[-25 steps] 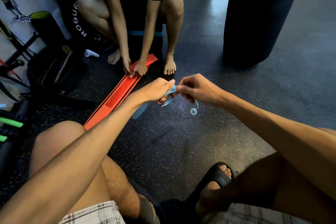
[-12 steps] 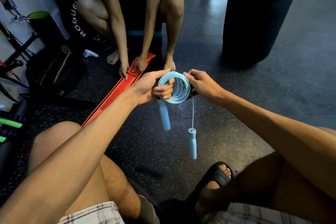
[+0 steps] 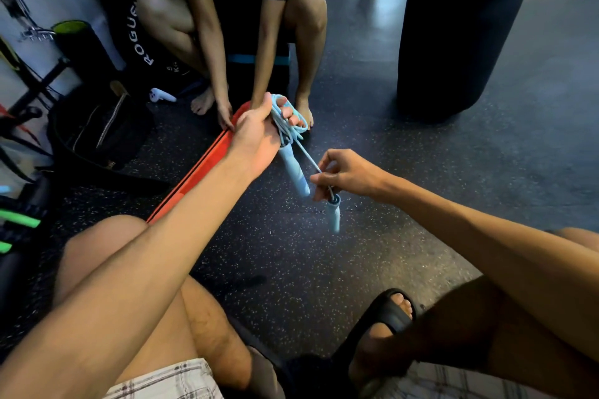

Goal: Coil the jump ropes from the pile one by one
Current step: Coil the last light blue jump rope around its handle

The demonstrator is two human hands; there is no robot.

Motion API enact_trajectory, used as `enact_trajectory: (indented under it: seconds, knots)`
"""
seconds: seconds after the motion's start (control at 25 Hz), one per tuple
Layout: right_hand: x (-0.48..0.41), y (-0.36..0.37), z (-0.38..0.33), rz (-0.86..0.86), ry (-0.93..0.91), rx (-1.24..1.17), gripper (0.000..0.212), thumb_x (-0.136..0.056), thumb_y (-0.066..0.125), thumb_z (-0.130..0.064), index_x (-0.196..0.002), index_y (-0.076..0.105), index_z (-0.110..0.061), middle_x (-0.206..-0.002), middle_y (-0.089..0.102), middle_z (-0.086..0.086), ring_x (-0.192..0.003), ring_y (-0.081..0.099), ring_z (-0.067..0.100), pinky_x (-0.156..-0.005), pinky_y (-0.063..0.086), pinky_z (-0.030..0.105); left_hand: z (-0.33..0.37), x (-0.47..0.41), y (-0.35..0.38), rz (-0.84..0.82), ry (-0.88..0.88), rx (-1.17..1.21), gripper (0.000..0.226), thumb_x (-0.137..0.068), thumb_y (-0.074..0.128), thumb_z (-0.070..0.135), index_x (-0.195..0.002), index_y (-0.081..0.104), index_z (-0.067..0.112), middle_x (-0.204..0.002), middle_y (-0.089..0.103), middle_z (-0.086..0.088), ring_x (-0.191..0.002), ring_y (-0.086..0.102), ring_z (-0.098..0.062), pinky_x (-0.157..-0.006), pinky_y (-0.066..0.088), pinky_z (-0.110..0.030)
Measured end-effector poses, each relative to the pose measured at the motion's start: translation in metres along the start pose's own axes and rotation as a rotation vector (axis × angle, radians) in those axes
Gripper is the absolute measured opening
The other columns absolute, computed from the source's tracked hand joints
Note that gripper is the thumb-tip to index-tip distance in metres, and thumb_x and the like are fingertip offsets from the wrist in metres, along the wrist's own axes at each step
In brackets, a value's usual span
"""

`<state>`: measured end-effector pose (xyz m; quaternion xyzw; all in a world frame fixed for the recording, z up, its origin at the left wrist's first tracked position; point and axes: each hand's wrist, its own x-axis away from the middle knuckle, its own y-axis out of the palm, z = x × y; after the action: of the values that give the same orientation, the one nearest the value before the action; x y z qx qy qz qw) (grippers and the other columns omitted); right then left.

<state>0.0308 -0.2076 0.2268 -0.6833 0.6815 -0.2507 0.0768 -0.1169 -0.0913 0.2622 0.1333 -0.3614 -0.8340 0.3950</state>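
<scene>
While left hand (image 3: 256,133) clasps the coil (image 3: 279,116) (fingers (image 3: 296,120) curled), right hand (image 3: 348,173) pinches cord (image 3: 308,157).

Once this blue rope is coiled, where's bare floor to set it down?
Two bare patches of floor: one under the blue jump rope, between the orange strip and the black sandal; a wider one right of the right hand, below the punching bag. Crowded: the left side around the black bag, and ahead, by the other person's feet.

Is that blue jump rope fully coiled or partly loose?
Partly loose: loops bunched in the left hand, one strand running to the right hand, a handle dangling below.
</scene>
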Motion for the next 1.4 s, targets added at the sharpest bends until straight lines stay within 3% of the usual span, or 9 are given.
enact_trajectory:
  seconds: [0.16, 0.36, 0.56, 0.64, 0.76, 0.92, 1.12, 1.32, 1.4]
  knots:
    - [0.001, 0.008, -0.003, -0.062, -0.047, 0.037, 0.019, -0.093, 0.064, -0.016, -0.097, 0.057, 0.001, -0.084, 0.075, 0.018, -0.084, 0.072, 0.036, -0.082, 0.058, 0.045, -0.01, -0.009, -0.008, 0.156, 0.289, -0.422, 0.025, -0.104, 0.038, 0.016, -0.089, 0.051, 0.001, -0.057, 0.058, -0.002, -0.05, 0.058, -0.015, -0.061, 0.05, -0.028]
    - [0.002, 0.013, -0.013, -0.084, -0.076, -0.076, 0.017, -0.098, 0.054, -0.011, -0.105, 0.057, 0.005, -0.069, 0.058, 0.018, -0.063, 0.06, 0.033, -0.065, 0.057, 0.049, -0.018, -0.004, -0.016, 0.163, 0.532, -1.152, 0.022, -0.099, 0.049, 0.013, -0.09, 0.053, -0.006, -0.057, 0.063, -0.01, -0.047, 0.062, -0.015, -0.053, 0.048, -0.021]
    - [-0.001, -0.001, -0.027, 0.092, -0.272, 0.248, 0.016, -0.099, 0.052, -0.014, -0.092, 0.066, -0.008, -0.061, 0.057, 0.006, -0.05, 0.053, 0.018, -0.051, 0.047, 0.033, -0.02, -0.001, -0.031, 0.024, 0.352, -1.674, 0.027, -0.094, 0.054, 0.028, -0.078, 0.058, 0.006, -0.073, 0.069, -0.015, -0.07, 0.064, -0.027, -0.063, 0.045, -0.036]
    - [-0.003, -0.002, -0.033, 0.174, -0.349, 0.329, 0.011, -0.095, 0.058, -0.016, -0.091, 0.066, -0.01, -0.063, 0.062, -0.001, -0.051, 0.057, 0.012, -0.052, 0.047, 0.027, -0.017, 0.005, -0.033, -0.103, 0.181, -1.772, 0.024, -0.096, 0.05, 0.02, -0.077, 0.059, 0.009, -0.074, 0.07, -0.015, -0.069, 0.065, -0.022, -0.06, 0.041, -0.031]
    - [-0.014, -0.002, -0.048, 0.199, -0.402, 0.392, 0.006, -0.089, 0.066, -0.018, -0.093, 0.064, -0.013, -0.071, 0.064, -0.004, -0.056, 0.057, 0.006, -0.058, 0.047, 0.024, -0.006, 0.017, -0.031, -0.218, -0.08, -1.588, 0.04, -0.104, 0.039, 0.024, -0.079, 0.067, 0.01, -0.053, 0.057, -0.004, -0.04, 0.051, -0.004, -0.046, 0.037, -0.021]
    - [-0.038, 0.015, -0.076, 0.151, -0.437, 0.442, 0.012, -0.09, 0.066, -0.019, -0.096, 0.068, -0.008, -0.084, 0.066, 0.003, -0.071, 0.06, 0.016, -0.066, 0.049, 0.03, 0.024, 0.03, -0.044, -0.162, -0.251, -1.098, 0.048, -0.1, 0.034, 0.017, -0.061, 0.058, 0.005, -0.04, 0.031, 0.0, -0.032, 0.024, -0.01, -0.038, 0.021, -0.019]
    - [-0.08, 0.051, -0.118, -0.14, -0.414, 0.404, 0.022, -0.094, 0.063, -0.021, -0.104, 0.069, -0.003, -0.085, 0.067, 0.013, -0.075, 0.056, 0.008, -0.065, 0.045, 0.019, 0.074, 0.043, -0.092, -0.001, -0.258, -0.884, 0.042, -0.09, 0.032, 0.018, -0.057, 0.054, 0.004, -0.038, 0.026, 0.0, -0.032, 0.017, -0.012, -0.045, 0.023, -0.026]
    - [-0.163, 0.094, -0.133, -0.356, -0.375, 0.415, 0.023, -0.088, 0.071, -0.021, -0.104, 0.069, -0.004, -0.09, 0.068, 0.006, -0.071, 0.061, 0.004, -0.068, 0.052, 0.023, 0.104, 0.051, -0.15, 0.165, -0.231, -0.774, 0.041, -0.094, 0.036, 0.016, -0.06, 0.056, 0.005, -0.041, 0.032, -0.003, -0.034, 0.024, -0.012, -0.042, 0.03, -0.023]
    - [-0.203, 0.123, -0.138, -0.404, -0.429, 0.51, 0.018, -0.088, 0.071, -0.022, -0.098, 0.068, -0.008, -0.092, 0.069, 0.01, -0.076, 0.06, 0.011, -0.073, 0.053, 0.035, 0.112, 0.051, -0.187, 0.27, -0.189, -0.768, 0.039, -0.099, 0.04, 0.018, -0.065, 0.057, 0.007, -0.044, 0.038, -0.004, -0.036, 0.031, -0.012, -0.041, 0.034, -0.021]
